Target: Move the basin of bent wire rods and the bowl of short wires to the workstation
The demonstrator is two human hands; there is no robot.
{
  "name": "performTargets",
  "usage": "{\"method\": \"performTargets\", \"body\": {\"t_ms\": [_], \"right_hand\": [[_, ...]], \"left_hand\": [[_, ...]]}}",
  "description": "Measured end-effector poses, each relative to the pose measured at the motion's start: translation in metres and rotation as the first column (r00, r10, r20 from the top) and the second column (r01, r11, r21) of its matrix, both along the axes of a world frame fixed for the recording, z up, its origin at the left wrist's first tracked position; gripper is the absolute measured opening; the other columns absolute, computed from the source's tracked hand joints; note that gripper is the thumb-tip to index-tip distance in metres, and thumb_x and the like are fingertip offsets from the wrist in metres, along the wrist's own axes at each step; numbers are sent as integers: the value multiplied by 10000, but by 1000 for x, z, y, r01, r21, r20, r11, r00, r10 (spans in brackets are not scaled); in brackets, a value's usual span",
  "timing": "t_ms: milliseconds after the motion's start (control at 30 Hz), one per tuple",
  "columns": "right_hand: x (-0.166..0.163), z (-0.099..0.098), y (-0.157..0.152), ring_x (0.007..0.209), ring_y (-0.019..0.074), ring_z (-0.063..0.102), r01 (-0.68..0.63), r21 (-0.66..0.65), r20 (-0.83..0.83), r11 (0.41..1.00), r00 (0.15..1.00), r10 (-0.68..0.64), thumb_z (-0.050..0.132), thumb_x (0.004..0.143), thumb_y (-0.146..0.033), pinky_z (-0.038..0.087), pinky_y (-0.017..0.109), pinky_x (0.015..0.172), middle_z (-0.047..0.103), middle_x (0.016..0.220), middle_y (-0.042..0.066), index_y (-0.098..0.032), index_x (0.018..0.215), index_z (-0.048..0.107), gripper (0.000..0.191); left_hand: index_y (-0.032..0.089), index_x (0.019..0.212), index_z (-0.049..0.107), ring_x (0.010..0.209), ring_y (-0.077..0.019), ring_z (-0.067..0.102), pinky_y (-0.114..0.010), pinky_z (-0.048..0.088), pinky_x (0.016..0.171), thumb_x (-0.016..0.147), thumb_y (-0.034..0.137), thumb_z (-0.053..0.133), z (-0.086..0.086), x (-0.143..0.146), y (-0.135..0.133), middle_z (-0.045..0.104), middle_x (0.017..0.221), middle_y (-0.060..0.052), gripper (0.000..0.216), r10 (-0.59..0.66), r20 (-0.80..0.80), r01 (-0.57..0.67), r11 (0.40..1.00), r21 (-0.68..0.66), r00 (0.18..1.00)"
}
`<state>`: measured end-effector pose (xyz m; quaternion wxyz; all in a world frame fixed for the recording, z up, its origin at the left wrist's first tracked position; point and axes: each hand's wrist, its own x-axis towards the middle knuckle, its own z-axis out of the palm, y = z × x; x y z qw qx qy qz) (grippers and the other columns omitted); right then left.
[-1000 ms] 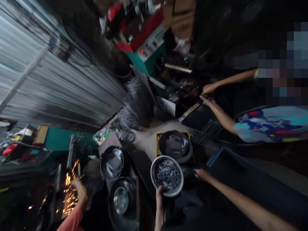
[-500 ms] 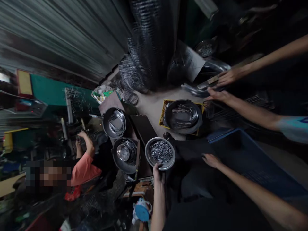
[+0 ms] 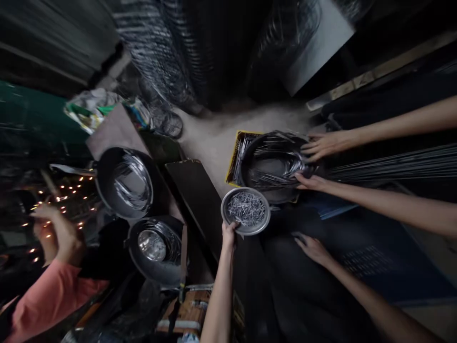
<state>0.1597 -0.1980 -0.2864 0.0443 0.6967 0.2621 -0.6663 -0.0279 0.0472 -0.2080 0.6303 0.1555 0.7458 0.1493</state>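
My left hand [image 3: 229,234] is closed on the near rim of a round metal bowl [image 3: 265,225], thumb over the edge. Inside lie many short grey metal pins [image 3: 246,208]. My right hand [image 3: 314,249] is over my dark clothing, fingers stretched out and slightly apart, and I see nothing held in it. Just beyond the bowl, a co-worker's two hands [image 3: 326,145] are at a bundle of bent metal wires [image 3: 282,169] in a dark basin [image 3: 250,178]. That basin rests on a yellow crate [image 3: 233,159].
On the left are two dark pans [image 3: 103,183] holding wire pieces; a smaller metal bowl [image 3: 152,245] sits in the nearer one. Sparks fly around another person's hands [image 3: 60,233]. A blue crate [image 3: 385,271] lies to the right. Wire mesh rolls [image 3: 153,52] stand behind.
My view has shifted closer to the bench. The co-worker's hands have brought wires over to the basin. Sparks now show at the other person's hands. My left hand still grips the bowl.
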Motion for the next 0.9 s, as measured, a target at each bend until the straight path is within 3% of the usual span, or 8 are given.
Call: {"method": "performTargets", "body": {"t_ms": [167, 267, 367, 433, 567, 700, 800, 900], "right_hand": [[-8, -6, -9, 1204, 205, 509, 36, -57, -51, 998, 998, -39, 343, 930, -279, 371, 309, 1085, 554, 1276, 57, -145, 1302, 556, 449], [9, -14, 10, 1189, 227, 520, 117, -19, 4, 993, 993, -117, 363, 914, -309, 369, 344, 1088, 577, 1241, 68, -167, 1255, 588, 432], [42, -29, 49, 1143, 248, 547, 225, 131, 141, 966, 960, -243, 376, 896, -375, 394, 375, 1059, 606, 1189, 84, -181, 1176, 622, 420], [69, -45, 78, 1125, 259, 549, 296, 315, 240, 902, 894, -377, 377, 883, -432, 409, 400, 1037, 609, 1172, 87, -180, 1133, 626, 435], [117, -81, 129, 1027, 258, 574, 366, 512, 391, 777, 706, -590, 395, 895, -441, 438, 427, 981, 618, 1092, 97, -150, 1131, 607, 431], [152, -119, 161, 1153, 273, 490, 368, 416, 593, 831, 583, -555, 437, 913, -249, 363, 406, 1045, 561, 1182, 174, -58, 1195, 572, 366], [176, -146, 175, 1225, 269, 419, 388, 359, 629, 849, 572, -527, 419, 934, -142, 298, 384, 1074, 486, 1259, 235, 25, 1272, 508, 387], [202, -169, 183, 1253, 237, 372, 342, 343, 587, 875, 649, -484, 395, 983, -134, 255, 371, 1077, 423, 1313, 246, 28, 1344, 447, 399]], "left_hand": [[135, 980, 621, 781, -181, 631, -296, 479, 791, 508, 172, 644, -57, 27, 8, 686, 857, -35, 474, -49, 24, 49, 999, 20, 999], [162, 1024, 604, 831, -187, 627, -306, 481, 825, 529, 179, 643, -86, 42, 23, 685, 906, -31, 497, -146, -41, 148, 987, 55, 988], [155, 1021, 600, 879, -199, 621, -322, 486, 850, 556, 163, 611, -122, 67, 44, 681, 937, -45, 465, -271, -41, 273, 958, 92, 962], [159, 1042, 605, 934, -207, 617, -338, 482, 889, 581, 146, 583, -150, 89, 55, 682, 968, -45, 462, -362, -12, 360, 925, 121, 932], [175, 1112, 615, 1025, -219, 609, -363, 460, 961, 647, 132, 560, -206, 135, 69, 680, 1060, -47, 470, -547, 32, 535, 828, 165, 836], [134, 1167, 607, 1094, -260, 596, -373, 424, 1015, 635, 82, 593, -253, 168, 74, 672, 1125, -88, 535, -718, -5, 710, 686, 157, 696], [145, 1190, 591, 1110, -290, 596, -399, 420, 1011, 622, 57, 619, -272, 175, 70, 676, 1129, -106, 576, -831, -60, 831, 545, 107, 553], [139, 1291, 496, 1109, -304, 599, -406, 429, 982, 669, 101, 640, -273, 173, 61, 663, 1155, -140, 639, -874, -138, 884, 467, 26, 466]]}}
